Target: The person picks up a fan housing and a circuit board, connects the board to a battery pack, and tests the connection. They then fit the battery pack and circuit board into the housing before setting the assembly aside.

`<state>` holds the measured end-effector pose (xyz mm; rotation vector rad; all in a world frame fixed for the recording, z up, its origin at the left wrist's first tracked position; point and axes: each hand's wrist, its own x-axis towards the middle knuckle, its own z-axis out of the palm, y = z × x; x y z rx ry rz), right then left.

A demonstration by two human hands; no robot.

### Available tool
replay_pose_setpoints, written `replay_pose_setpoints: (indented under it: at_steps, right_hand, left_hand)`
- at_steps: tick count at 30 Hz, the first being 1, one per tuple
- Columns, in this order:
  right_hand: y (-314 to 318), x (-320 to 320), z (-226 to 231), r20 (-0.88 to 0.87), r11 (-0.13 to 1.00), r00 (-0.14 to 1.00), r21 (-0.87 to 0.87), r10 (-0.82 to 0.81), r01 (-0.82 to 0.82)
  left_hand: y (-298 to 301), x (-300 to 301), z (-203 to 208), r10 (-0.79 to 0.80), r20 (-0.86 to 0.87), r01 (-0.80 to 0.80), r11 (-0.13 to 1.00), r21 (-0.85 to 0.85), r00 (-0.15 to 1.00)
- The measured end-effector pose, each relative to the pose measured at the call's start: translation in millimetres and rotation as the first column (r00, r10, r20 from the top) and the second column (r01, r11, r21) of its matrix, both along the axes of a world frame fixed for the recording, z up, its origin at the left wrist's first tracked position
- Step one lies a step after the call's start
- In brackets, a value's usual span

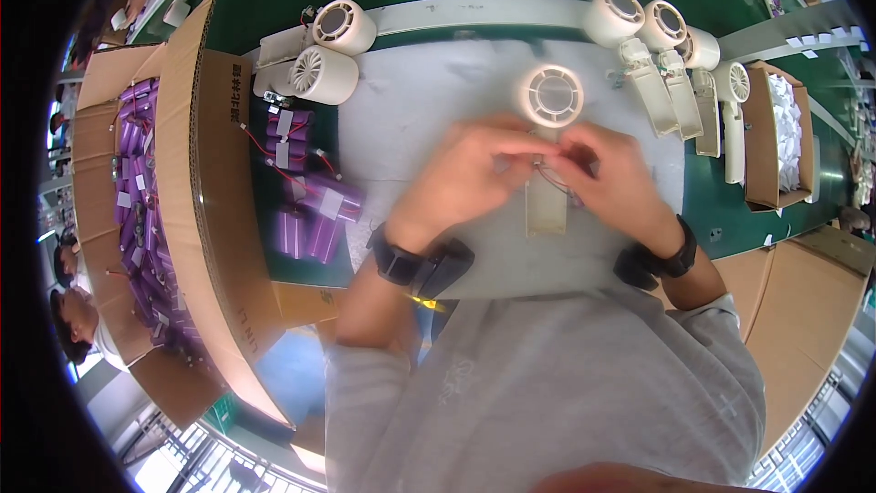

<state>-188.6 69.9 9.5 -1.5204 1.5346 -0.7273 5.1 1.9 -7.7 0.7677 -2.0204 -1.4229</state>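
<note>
While left hand (488, 173) and right hand (607, 173) pinch narrowly at the neck of the white fan (554, 96), can't tell what's held; fan lies toward the mat's (401, 82) right edge. Looks mid-wiring; handle (546, 215) uncovered, closing seems left; purple packs (310, 233) off mat's left edge.
</note>
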Motion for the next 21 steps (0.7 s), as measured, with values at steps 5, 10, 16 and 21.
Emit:
replay_pose_setpoints:
  at_steps: [5,10,16,21]
  right_hand:
    - [3.1,-13.0,23.8,0.008,0.995,0.996,-0.042,0.086,-0.086]
    - [22.7,-32.5,32.5,-0.319,0.95,0.943,-0.257,0.091,-0.178]
    - [38.7,-30.4,21.9,-0.353,0.928,0.935,-0.34,0.025,-0.154]
    - [35.3,-27.7,22.1,-0.39,0.916,0.919,-0.342,0.064,-0.209]
  left_hand:
    - [-1.2,0.2,3.3,-0.022,-0.01,0.023,0.998,0.056,1.0]
    - [0.2,0.0,-4.3,-0.02,0.03,0.018,0.997,0.069,0.999]
    - [-3.9,7.4,0.7,-0.112,0.033,0.109,0.992,0.069,0.993]
    - [-3.9,6.0,-4.1,-0.107,-0.023,0.109,0.971,0.213,0.994]
